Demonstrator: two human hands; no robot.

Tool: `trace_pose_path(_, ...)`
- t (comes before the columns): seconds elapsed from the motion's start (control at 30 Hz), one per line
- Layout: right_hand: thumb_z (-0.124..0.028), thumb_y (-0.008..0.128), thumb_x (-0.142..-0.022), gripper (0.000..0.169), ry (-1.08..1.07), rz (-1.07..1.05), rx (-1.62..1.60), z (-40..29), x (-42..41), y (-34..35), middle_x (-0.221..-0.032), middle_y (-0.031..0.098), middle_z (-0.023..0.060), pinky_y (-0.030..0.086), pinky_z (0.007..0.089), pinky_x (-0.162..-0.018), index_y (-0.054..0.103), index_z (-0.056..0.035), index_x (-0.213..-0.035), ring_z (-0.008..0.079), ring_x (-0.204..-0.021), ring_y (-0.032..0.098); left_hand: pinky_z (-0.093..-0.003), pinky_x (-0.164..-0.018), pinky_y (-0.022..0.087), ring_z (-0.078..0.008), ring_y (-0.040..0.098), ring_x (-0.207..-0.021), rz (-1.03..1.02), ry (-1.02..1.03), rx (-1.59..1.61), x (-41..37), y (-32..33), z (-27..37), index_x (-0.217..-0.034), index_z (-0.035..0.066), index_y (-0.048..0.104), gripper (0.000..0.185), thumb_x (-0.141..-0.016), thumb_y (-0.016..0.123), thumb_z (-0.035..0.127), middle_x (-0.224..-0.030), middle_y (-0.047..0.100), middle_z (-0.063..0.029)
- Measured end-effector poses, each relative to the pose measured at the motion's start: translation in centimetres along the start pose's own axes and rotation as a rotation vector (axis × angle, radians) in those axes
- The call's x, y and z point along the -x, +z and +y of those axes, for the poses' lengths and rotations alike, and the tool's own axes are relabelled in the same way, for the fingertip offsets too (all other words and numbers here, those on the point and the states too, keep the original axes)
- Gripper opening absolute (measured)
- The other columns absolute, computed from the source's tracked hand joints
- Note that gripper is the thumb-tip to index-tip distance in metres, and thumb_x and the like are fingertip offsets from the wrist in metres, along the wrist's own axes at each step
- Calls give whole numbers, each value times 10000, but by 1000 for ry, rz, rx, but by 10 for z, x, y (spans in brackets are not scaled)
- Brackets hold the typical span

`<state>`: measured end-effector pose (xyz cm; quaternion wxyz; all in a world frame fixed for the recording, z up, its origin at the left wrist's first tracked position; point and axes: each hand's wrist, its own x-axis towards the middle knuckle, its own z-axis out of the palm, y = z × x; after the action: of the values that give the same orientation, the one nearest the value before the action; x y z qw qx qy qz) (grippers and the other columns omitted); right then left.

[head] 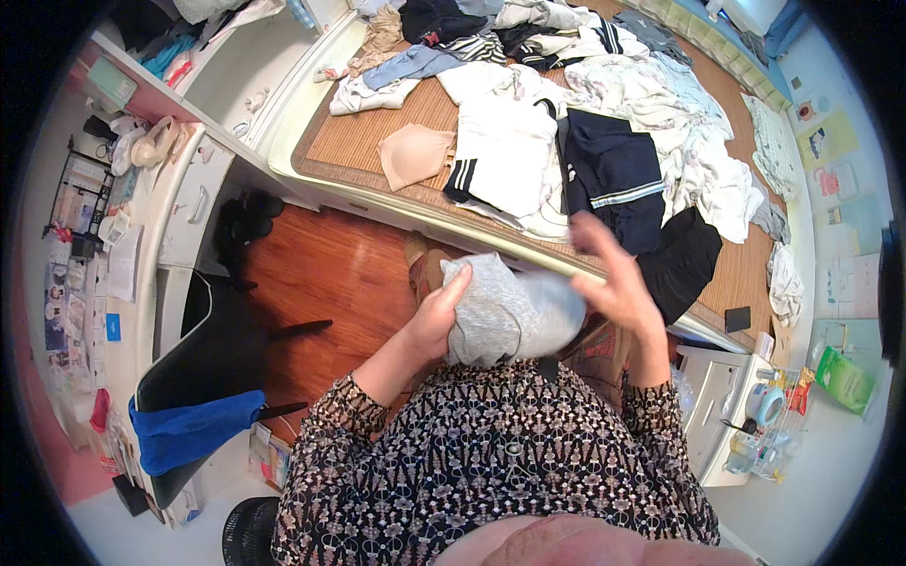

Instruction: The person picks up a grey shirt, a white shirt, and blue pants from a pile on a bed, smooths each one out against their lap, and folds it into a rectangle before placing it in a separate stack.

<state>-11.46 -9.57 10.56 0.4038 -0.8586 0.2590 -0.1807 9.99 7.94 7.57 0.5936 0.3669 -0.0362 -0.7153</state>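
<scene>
A bundled light grey garment (pixel 488 311) hangs in front of my body, gripped at its left side by my left hand (pixel 437 311) with the thumb on top. Its right end is blurred. My right hand (pixel 624 283) is up beside the cloth, fingers spread and blurred, with nothing in it. Beyond the hands, on the bed's near side, lie a folded white garment with black striped trim (pixel 506 152), a navy garment with a light stripe (pixel 614 170) and a black garment (pixel 683 262). A beige bra cup (pixel 416 157) lies to their left.
More clothes (pixel 495 28) are heaped on the bed's woven mat (pixel 340 145). A black chair (pixel 205 354) with a blue cloth (pixel 195 428) stands at left by a cluttered desk (pixel 145 304). At right are a dark phone-like slab (pixel 737 320) and a white cabinet (pixel 715 396).
</scene>
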Motion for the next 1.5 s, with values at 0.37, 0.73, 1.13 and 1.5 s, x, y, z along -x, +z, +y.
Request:
trace_pose_path(0.37,-219,644,-795,759,77,-596,-502,-4,-33,94,-1367,430,184,278,365,-1087,270,-1,-1419,275,-1292,393,-343,-897,478,-206,607,-1005,190,-159,-58,-27,-33,55,-1162,8,559,502,-980,382,440,-1121,619,-94)
trace_pose_path(0.73,-141,624,-857,543,524,-201,-1398,43,-103,63,-1254,541,129,418,362,-977,410,34,-1325,229,-1132,537,-300,-1008,361,-194,486,-1170,359,490,-786,-71,-47,116,-1347,-19,411,452,-984,444,249,-1295,514,-125)
trace_pose_path(1.13,-178,654,-842,571,444,-292,-1354,47,-129,71,-1238,551,123,413,337,-971,425,38,-1319,208,-1118,535,-241,-738,443,-99,551,-820,253,333,-827,-119,-62,128,-1070,-25,609,298,-934,573,238,-925,616,-4)
trace_pose_path(1.5,-146,712,-784,583,435,-549,-1089,31,-136,65,-1206,580,95,396,305,-967,478,42,-1284,175,-1093,526,-386,-590,449,-316,584,-647,432,972,-1635,-99,-82,170,-816,-21,621,193,-894,571,149,-707,598,-179)
